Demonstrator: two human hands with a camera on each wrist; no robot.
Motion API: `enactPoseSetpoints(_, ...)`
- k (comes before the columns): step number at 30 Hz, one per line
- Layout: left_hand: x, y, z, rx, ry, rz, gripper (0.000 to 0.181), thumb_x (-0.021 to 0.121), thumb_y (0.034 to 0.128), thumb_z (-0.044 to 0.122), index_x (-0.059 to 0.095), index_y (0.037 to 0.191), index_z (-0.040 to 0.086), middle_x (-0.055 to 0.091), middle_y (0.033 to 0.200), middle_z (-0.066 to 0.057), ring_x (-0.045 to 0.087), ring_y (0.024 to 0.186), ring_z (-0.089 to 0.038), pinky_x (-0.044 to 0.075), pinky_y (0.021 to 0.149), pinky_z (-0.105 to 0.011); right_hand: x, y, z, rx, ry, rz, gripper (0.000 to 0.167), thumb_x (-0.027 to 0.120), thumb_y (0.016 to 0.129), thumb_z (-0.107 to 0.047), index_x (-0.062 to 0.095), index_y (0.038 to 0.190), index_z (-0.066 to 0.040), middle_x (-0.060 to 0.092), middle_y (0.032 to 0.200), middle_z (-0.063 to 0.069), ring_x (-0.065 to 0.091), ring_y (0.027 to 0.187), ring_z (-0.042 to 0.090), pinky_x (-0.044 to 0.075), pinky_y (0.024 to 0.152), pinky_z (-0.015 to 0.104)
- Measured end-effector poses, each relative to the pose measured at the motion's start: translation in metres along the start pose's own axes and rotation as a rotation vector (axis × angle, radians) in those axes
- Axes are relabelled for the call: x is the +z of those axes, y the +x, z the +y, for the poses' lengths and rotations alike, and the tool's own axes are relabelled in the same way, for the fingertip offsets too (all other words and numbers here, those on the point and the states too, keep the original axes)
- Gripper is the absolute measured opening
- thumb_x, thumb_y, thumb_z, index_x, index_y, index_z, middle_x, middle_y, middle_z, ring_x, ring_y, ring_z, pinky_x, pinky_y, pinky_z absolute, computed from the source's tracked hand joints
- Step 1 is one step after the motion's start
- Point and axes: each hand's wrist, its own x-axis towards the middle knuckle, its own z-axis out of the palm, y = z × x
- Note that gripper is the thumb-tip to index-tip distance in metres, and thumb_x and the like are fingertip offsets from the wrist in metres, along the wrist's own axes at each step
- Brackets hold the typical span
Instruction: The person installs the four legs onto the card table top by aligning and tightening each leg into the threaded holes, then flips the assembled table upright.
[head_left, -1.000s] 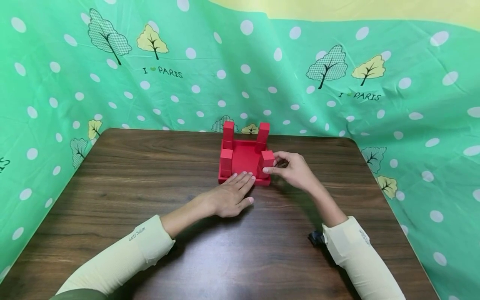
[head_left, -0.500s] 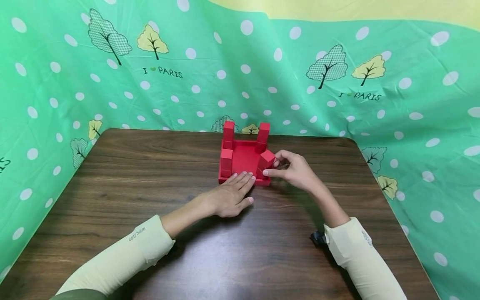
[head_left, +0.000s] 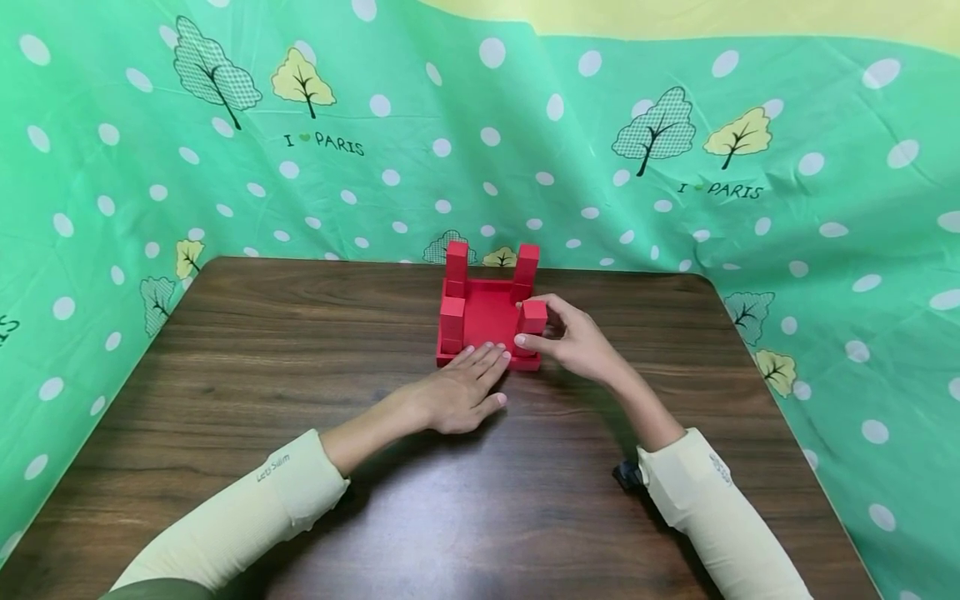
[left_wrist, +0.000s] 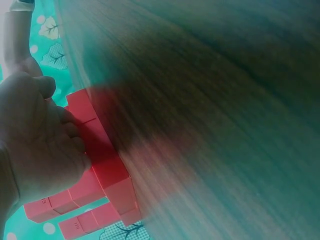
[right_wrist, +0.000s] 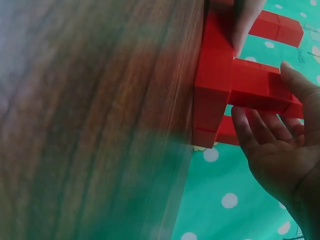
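Note:
A shallow red tray-like base (head_left: 491, 312) lies near the far edge of the table, with several square red posts rising from its corners like the legs of an upturned stool. My left hand (head_left: 461, 400) lies flat, its straight fingers resting on the base's near rim. With thumb and fingers, my right hand (head_left: 585, 337) grips the near right red post (head_left: 534, 318). In the right wrist view the thumb touches one side of that post (right_wrist: 255, 82) and the fingers lie along the other. Dark seams divide the posts (left_wrist: 85, 192) into sections in the left wrist view.
The dark wood-grain table (head_left: 300, 350) spreads around the base on every side. A green dotted curtain (head_left: 420, 183) hangs just behind the table's far edge and along both sides.
Half a second ago the near right post stood twisted; now it is square with the base. My right hand has shifted left, its fingers further round the post. The left hand has stayed put.

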Motion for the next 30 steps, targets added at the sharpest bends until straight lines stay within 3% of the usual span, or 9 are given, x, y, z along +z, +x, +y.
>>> enactPoseSetpoints(10, 0.000, 0.000, -0.001, 0.001, 0.003, -0.002, 0.079, 0.041, 0.1210, 0.047, 0.009, 0.182, 0.008, 0.003, 0.192, -0.011, -0.002, 0.180, -0.030, 0.000, 0.148, -0.049, 0.003, -0.002, 0.000, -0.034, -0.070, 0.022, 0.054, 0.089, 0.099, -0.029, 0.069, 0.146, -0.011, 0.078, 0.139, 0.012, 0.074, 0.125, 0.032, 0.063, 0.110, 0.056)
enactPoseSetpoints(19, 0.001, 0.001, 0.000, -0.005, -0.005, 0.004, 0.079, 0.042, 0.1205, 0.047, 0.010, 0.182, 0.009, 0.004, 0.192, -0.010, -0.002, 0.180, -0.031, -0.001, 0.148, -0.050, 0.001, -0.003, -0.005, -0.059, -0.186, 0.045, 0.051, 0.091, 0.098, -0.029, 0.071, 0.141, -0.009, 0.084, 0.127, 0.011, 0.075, 0.101, 0.026, 0.064, 0.092, 0.041)
enactPoseSetpoints(26, 0.001, 0.001, -0.002, 0.007, -0.071, 0.009, 0.079, 0.042, 0.1203, 0.046, 0.009, 0.182, 0.008, 0.002, 0.192, -0.010, -0.004, 0.180, -0.032, -0.002, 0.148, -0.050, 0.005, -0.006, -0.007, -0.025, -0.174, 0.055, 0.050, 0.090, 0.099, -0.027, 0.069, 0.140, -0.008, 0.083, 0.129, 0.013, 0.076, 0.103, 0.027, 0.065, 0.094, 0.042)
enactPoseSetpoints(30, 0.005, 0.002, -0.008, 0.031, -0.196, 0.077, 0.073, 0.043, 0.1213, 0.041, 0.018, 0.181, 0.007, 0.009, 0.192, -0.013, 0.000, 0.180, -0.032, -0.001, 0.148, -0.051, 0.007, -0.010, -0.008, 0.027, -0.162, 0.056, 0.055, 0.088, 0.101, -0.030, 0.067, 0.146, -0.008, 0.080, 0.135, 0.014, 0.077, 0.112, 0.031, 0.066, 0.101, 0.049)
